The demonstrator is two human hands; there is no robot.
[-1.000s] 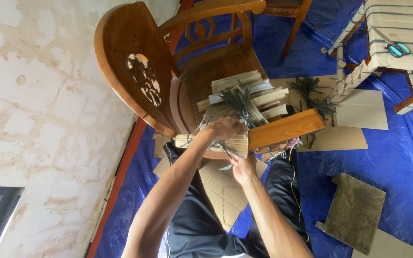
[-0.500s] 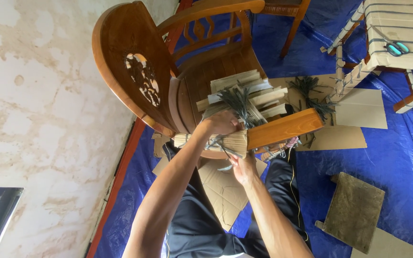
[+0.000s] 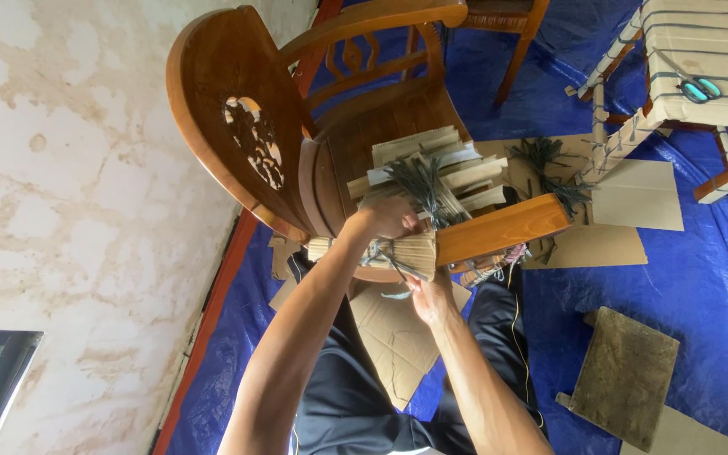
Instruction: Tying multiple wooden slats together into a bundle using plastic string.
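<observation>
**Cardboard wrap tied on a chair arm**

A blue tarpaulin [image 3: 701, 278] is spread over the floor beside a stained wall [image 3: 61, 168]. On it, near the wall edge, a wooden armchair [image 3: 238, 126] with a carved oval back is stood. Stacked cardboard strips [image 3: 457, 164] are laid on its seat, and a bunch of dark ties [image 3: 421, 181] rests on them. A second chair, already wrapped in cardboard [image 3: 701, 67], is seen at the far right corner of the tarpaulin. Flat cardboard sheets [image 3: 634, 198] are scattered between the two chairs, and a grey slab [image 3: 625, 379] lies nearer the person.

The near chair arm [image 3: 499, 227] is partly covered by a cardboard wrap [image 3: 398, 250]. The wrap is pressed against the arm by the left hand [image 3: 385, 217], which is closed over its top. A tie strand [image 3: 393, 263] around the wrap is pinched by the right hand [image 3: 429, 297], just under the arm, fingers together.
</observation>
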